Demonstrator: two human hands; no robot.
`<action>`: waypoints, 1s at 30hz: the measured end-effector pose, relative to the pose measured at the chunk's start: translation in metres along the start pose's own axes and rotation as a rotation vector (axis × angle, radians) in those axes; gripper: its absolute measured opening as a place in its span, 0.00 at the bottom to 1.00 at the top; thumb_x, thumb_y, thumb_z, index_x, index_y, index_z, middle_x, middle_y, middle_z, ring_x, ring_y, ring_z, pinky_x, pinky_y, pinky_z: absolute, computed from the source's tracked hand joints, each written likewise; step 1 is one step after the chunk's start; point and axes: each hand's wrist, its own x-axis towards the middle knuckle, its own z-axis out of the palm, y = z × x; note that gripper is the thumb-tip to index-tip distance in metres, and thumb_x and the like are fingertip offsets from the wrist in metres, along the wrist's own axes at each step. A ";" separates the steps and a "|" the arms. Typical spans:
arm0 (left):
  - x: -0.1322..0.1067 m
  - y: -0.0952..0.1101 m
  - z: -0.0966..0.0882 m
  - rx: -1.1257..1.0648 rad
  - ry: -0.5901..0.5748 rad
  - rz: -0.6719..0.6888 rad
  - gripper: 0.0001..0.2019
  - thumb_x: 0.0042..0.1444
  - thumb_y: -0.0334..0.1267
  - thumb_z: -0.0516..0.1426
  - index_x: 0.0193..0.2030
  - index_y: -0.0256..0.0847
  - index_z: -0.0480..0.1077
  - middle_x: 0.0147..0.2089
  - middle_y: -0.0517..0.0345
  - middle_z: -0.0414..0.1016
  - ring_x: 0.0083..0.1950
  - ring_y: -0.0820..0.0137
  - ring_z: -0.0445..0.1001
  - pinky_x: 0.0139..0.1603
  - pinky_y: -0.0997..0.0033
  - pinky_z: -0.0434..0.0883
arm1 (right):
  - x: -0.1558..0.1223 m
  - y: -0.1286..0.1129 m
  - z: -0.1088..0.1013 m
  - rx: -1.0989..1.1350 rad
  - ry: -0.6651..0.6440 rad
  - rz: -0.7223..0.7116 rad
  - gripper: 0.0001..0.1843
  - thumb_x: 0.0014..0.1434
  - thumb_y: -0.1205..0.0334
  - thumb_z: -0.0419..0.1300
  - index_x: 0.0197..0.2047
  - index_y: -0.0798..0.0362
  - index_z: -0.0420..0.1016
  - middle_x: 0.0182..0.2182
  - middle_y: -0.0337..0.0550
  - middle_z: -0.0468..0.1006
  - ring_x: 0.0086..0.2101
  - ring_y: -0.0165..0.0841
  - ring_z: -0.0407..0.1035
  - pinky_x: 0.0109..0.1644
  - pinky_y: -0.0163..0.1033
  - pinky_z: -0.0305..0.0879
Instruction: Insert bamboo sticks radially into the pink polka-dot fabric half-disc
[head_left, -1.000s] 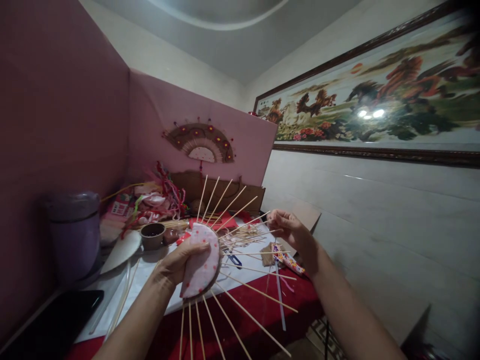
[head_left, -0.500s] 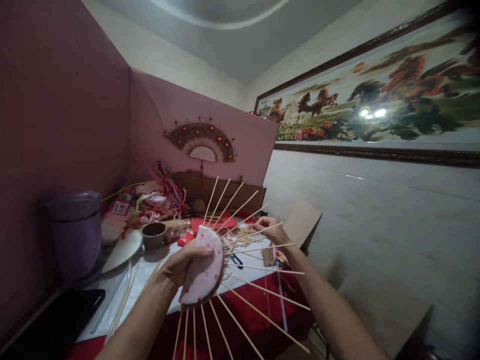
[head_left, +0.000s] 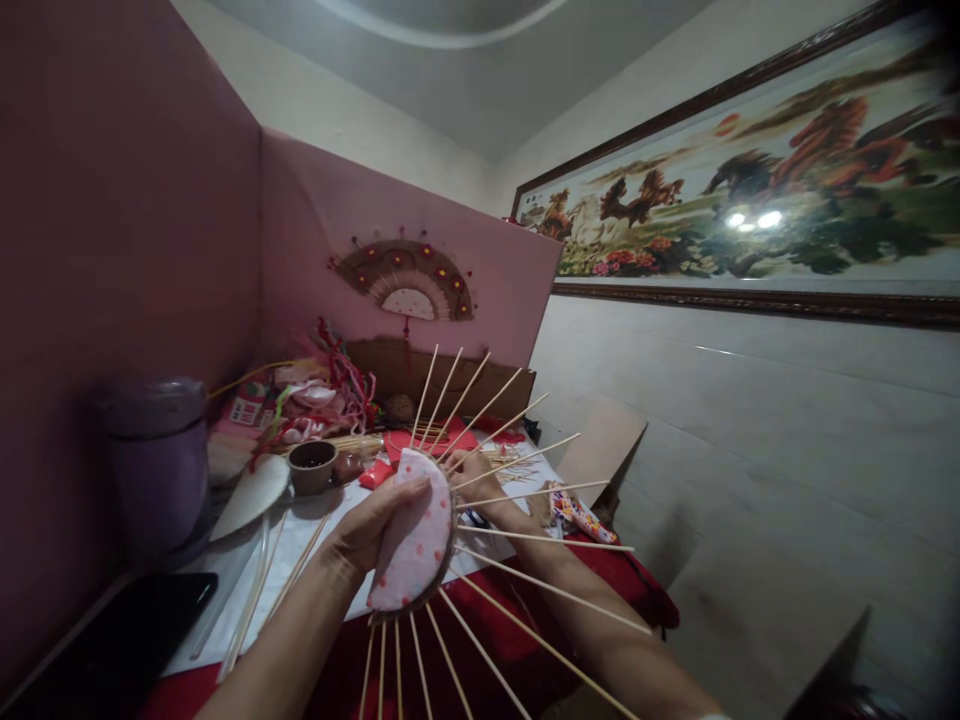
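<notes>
Pink with red dots, the half-disc (head_left: 415,548) was held tilted above the red cloth (head_left: 180,695) and white sheet (head_left: 304,515), thin sticks (head_left: 562,490) fanning out from its curved edge. The left hand (head_left: 375,520) clamped its straight side, thumb flat across the front, fingers hidden behind. Beyond the upper sticks was the right hand (head_left: 480,480), fingers bent and drawn in near the curved edge; whether they held anything I could not tell.

The likeliest trouble seemed a snag: the right forearm (head_left: 600,645) lay behind several sticks, so a careless pull could have bent one or worked it loose. Too hard a thumb could have creased the face, and too slack a grip could have let the half-disc turn.

Left of the half-disc and apart from it, a small brown cup (head_left: 313,480) stood upright, open, dark inside; liquid or shadow, I could not say. Farther left stood a lilac tumbler (head_left: 154,480) with its lid on, contents hidden
</notes>
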 end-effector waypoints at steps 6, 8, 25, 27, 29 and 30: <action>0.001 -0.001 -0.004 0.005 -0.026 0.022 0.08 0.41 0.35 0.63 0.28 0.32 0.74 0.24 0.50 0.77 0.26 0.67 0.75 0.30 0.72 0.71 | 0.008 0.009 0.016 0.061 0.002 -0.014 0.07 0.44 0.68 0.57 0.17 0.53 0.71 0.19 0.39 0.73 0.23 0.30 0.64 0.24 0.32 0.55; 0.002 -0.001 -0.006 0.011 -0.022 0.037 0.08 0.39 0.33 0.64 0.28 0.32 0.74 0.25 0.51 0.78 0.26 0.68 0.75 0.29 0.74 0.71 | 0.008 0.012 0.017 0.091 0.005 -0.010 0.07 0.44 0.66 0.58 0.17 0.52 0.70 0.19 0.39 0.73 0.22 0.30 0.64 0.24 0.33 0.55; 0.003 0.001 -0.006 0.075 -0.054 -0.025 0.06 0.38 0.30 0.63 0.27 0.32 0.74 0.26 0.51 0.78 0.25 0.69 0.75 0.26 0.74 0.70 | 0.011 -0.024 -0.132 0.695 -0.209 0.108 0.21 0.45 0.47 0.62 0.21 0.52 0.56 0.14 0.28 0.53 0.14 0.20 0.43 0.16 0.29 0.37; 0.003 0.001 -0.005 0.083 -0.053 -0.033 0.07 0.39 0.30 0.63 0.28 0.32 0.74 0.26 0.51 0.78 0.25 0.68 0.75 0.27 0.73 0.70 | 0.008 -0.032 -0.144 0.756 -0.231 0.130 0.17 0.45 0.51 0.63 0.24 0.52 0.60 0.15 0.29 0.56 0.15 0.20 0.44 0.16 0.29 0.38; 0.002 0.001 -0.003 0.088 -0.048 -0.035 0.07 0.38 0.30 0.63 0.28 0.32 0.74 0.26 0.51 0.78 0.25 0.68 0.75 0.26 0.73 0.69 | 0.005 -0.036 -0.152 0.793 -0.234 0.132 0.15 0.45 0.53 0.63 0.27 0.52 0.64 0.17 0.30 0.59 0.15 0.20 0.45 0.17 0.29 0.39; 0.002 0.002 -0.003 0.090 -0.045 -0.035 0.07 0.38 0.30 0.63 0.28 0.32 0.74 0.25 0.51 0.78 0.25 0.68 0.75 0.26 0.73 0.69 | 0.004 -0.037 -0.154 0.812 -0.229 0.122 0.14 0.46 0.54 0.63 0.27 0.52 0.64 0.17 0.31 0.60 0.15 0.20 0.45 0.17 0.29 0.38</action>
